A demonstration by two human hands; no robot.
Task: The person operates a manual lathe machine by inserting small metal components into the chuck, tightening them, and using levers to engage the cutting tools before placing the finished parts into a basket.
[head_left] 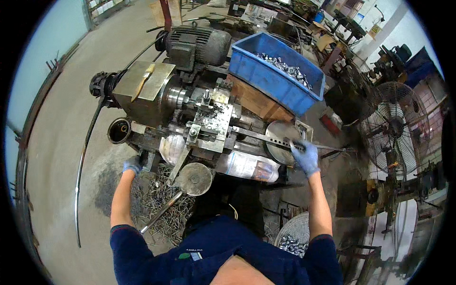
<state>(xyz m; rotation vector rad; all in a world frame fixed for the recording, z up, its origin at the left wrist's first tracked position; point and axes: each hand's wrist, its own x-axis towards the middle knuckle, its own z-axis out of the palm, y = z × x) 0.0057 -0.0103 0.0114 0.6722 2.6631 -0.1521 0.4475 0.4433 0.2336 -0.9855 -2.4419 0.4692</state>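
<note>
A small lathe-like metal machine (214, 124) stands before me, with metal chips on its tool slide. My left hand (133, 165), in a blue-grey glove, is closed at the machine's lower left corner, beside a dark bracket (151, 161); what its fingers hold is hidden. My right hand (306, 157), gloved alike, closes on a long flat bar with a row of holes (266, 138) that reaches right from the slide. Under that bar lies a round metal plate (277, 151). A lever with a long handle (161, 212) and a round disc (194, 179) juts toward me.
A blue crate (273, 78) of small metal parts sits on a wooden block behind the machine. An electric motor (199, 45) stands farther back. A brush (142, 81) lies on the cover. Scrap rods (164, 192) litter the floor; a basket (294, 228) holds shiny parts. A fan (394, 128) stands right.
</note>
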